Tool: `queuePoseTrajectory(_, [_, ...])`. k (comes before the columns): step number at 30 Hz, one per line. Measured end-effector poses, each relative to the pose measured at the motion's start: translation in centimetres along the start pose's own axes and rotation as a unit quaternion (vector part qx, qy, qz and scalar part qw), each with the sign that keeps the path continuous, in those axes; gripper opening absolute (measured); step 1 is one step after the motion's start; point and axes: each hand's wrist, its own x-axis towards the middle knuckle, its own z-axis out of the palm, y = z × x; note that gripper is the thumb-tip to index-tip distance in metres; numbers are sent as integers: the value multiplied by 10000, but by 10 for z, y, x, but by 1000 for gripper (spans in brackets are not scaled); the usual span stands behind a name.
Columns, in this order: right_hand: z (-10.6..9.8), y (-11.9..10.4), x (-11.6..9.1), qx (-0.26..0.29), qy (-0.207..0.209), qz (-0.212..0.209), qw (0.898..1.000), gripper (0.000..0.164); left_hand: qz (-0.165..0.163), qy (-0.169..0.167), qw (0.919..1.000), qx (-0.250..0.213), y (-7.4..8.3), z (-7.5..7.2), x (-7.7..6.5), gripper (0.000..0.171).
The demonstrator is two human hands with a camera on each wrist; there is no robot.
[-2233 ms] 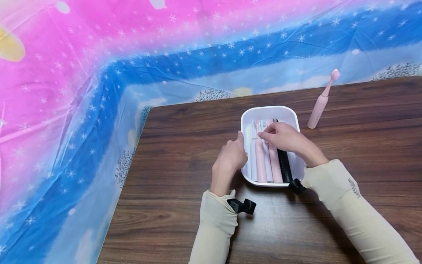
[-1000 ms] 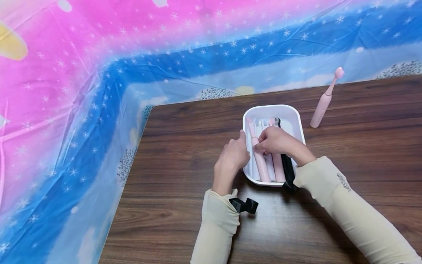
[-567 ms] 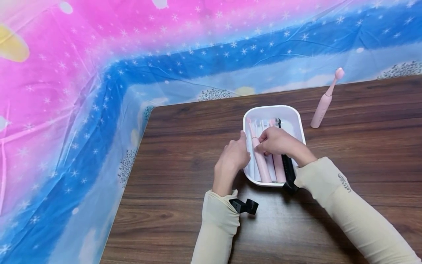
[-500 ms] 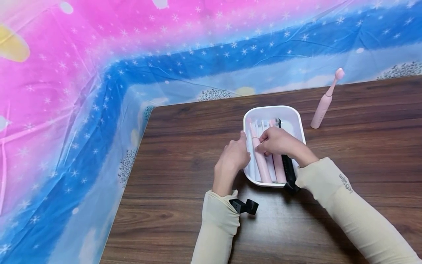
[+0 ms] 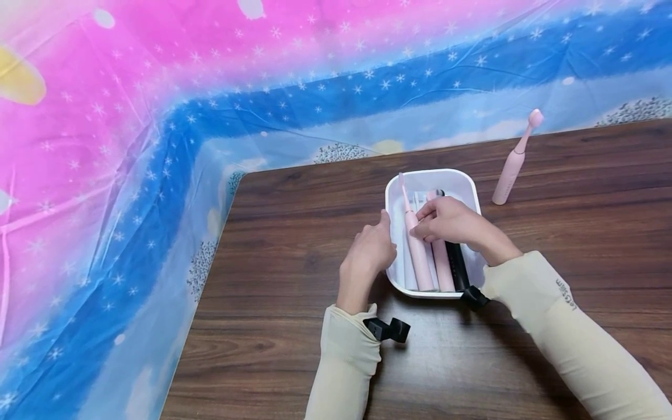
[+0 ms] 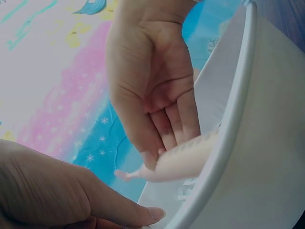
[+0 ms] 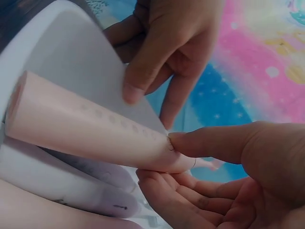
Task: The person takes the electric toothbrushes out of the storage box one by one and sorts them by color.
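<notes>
Printed cloth (image 5: 336, 76), pink and blue with snowflakes, hangs beyond a dark wooden table (image 5: 262, 315) on which a white box (image 5: 459, 184) stands. Over the inside of the box, next to its left wall, is a pink toothbrush (image 5: 420, 256), tilted so that its brush end rises toward the far rim while its base is low by the near rim.

The right hand (image 5: 454, 220) pinches this toothbrush between thumb and fingers, near where the handle narrows. The left hand (image 5: 367, 251) grips the box's left wall, thumb on the inner face, other fingers outside. The two hands are near each other but apart.

Within the box, white toothbrushes (image 7: 62, 179) lie beside the pinched one; then, toward the box's right side, come a second pink toothbrush (image 5: 443, 265) and a black toothbrush (image 5: 457, 265). Outside, to the right of the box and well clear of it, a standing toothbrush (image 5: 508, 178), also pink, rests on its base.

Judging by the pinch and the tilt, the step in hand is handling one toothbrush at the box while the other hand steadies the wall. Whether it is going up or down cannot be told from this moment; either way, the next move seems to call for a firm pinch, a steady box and care not to knock the neighbouring handles.
</notes>
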Motion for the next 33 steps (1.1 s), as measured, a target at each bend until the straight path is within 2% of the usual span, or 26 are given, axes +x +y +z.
queuePoseTrajectory(12, [-14, -5, -12, 7, 222, -483, 9986, 42, 23, 22, 10000, 19, -1, 1, -1, 66])
queuePoseTrajectory(20, [-28, -11, -24, -403, 537, -808, 9945, 41, 35, 7, 9999, 99, 0, 2, 0, 66])
queuePoseTrajectory(33, [-49, -11, -44, -205, 1038, -838, 9909, 43, -41, -44, 9999, 102, 2, 0, 0, 66])
